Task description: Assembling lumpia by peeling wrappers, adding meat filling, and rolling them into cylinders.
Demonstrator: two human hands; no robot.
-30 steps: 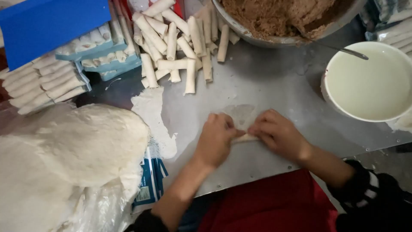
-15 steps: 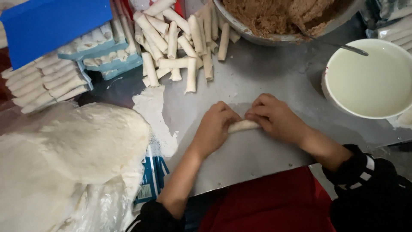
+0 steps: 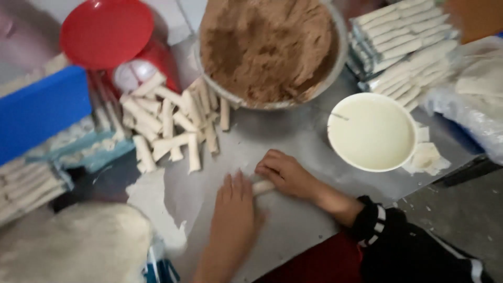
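A thin pale roll of wrapper [image 3: 263,186] lies on the grey metal table [image 3: 293,141] between both hands. My left hand [image 3: 233,204] lies flat over its left end, fingers together and stretched forward. My right hand [image 3: 285,173] curls its fingers over the right end and presses on it. Only a short piece of the roll shows between them. A pile of finished pale rolls [image 3: 173,123] lies just beyond, to the left.
A big metal bowl of brown filling [image 3: 267,47] stands at the back. A white bowl of pale liquid [image 3: 373,131] sits right. Packed rolls [image 3: 403,44] lie far right, a blue tray [image 3: 36,110] and red lid [image 3: 105,31] left, white wrappers [image 3: 73,246] near left.
The view has tilted up and shifted, showing more of the back. Both hands have rolled the wrapper forward into a tight roll; my left hand now lies flat over it.
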